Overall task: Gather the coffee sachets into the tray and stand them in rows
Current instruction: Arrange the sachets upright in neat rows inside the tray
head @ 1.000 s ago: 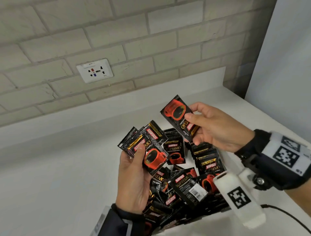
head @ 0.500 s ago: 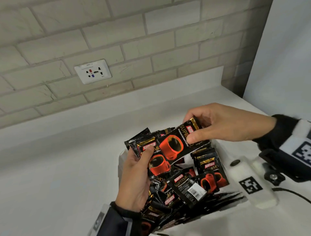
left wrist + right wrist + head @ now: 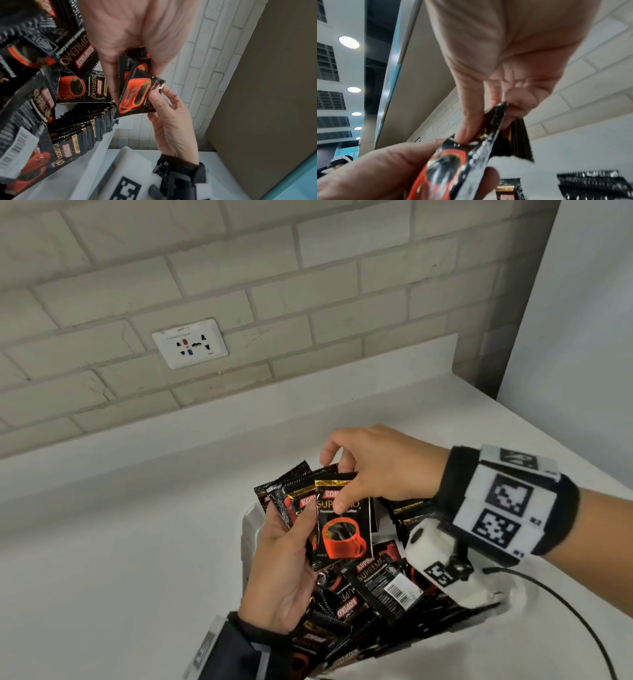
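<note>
Now that the right hand (image 3: 376,470) has brought its sachet (image 3: 344,522) against the left hand's (image 3: 284,563) fanned bundle (image 3: 291,491), both hands pinch it. One more is squared up for the tray (image 3: 247,529).

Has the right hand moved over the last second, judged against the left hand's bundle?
Yes. The right hand has carried its sachet leftward and down onto the front of the bundle gripped by the left hand.
</note>
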